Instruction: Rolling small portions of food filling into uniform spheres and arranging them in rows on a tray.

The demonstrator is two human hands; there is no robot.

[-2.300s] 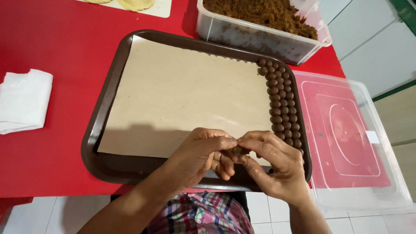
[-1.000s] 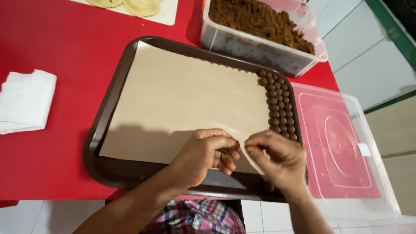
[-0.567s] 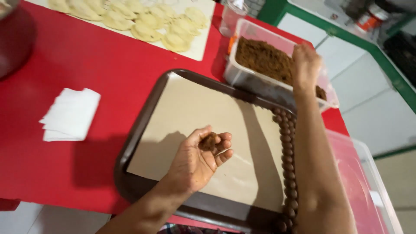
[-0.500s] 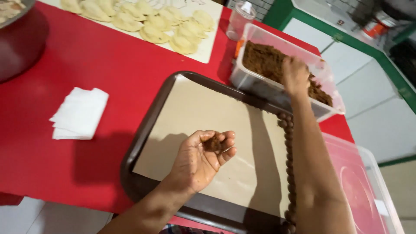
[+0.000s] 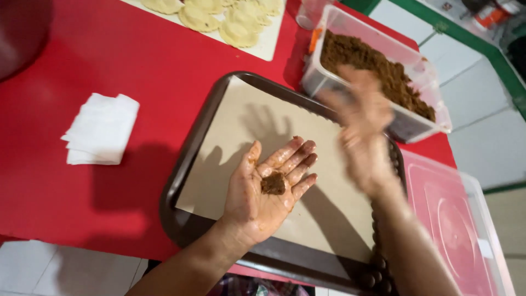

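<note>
My left hand point(image 5: 267, 189) lies palm up over the paper-lined brown tray point(image 5: 186, 164), fingers spread, with a small lump of brown mixture point(image 5: 273, 183) resting in the palm. My right hand point(image 5: 362, 129) is blurred with motion between the tray and the clear tub of brown mixture point(image 5: 378, 60); whether it carries anything cannot be made out. A row of rolled brown balls point(image 5: 378, 257) runs along the tray's right edge, mostly hidden by my right forearm.
A stack of white napkins point(image 5: 101, 129) lies on the red table point(image 5: 109, 60) to the left. A board with pale dough pieces point(image 5: 219, 16) sits at the far edge. A clear plastic lid point(image 5: 455, 219) lies right of the tray.
My right hand has drawn back from the tub toward the tray. My left hand has uncurled to a flat palm showing the lump. The camera has shifted left.
</note>
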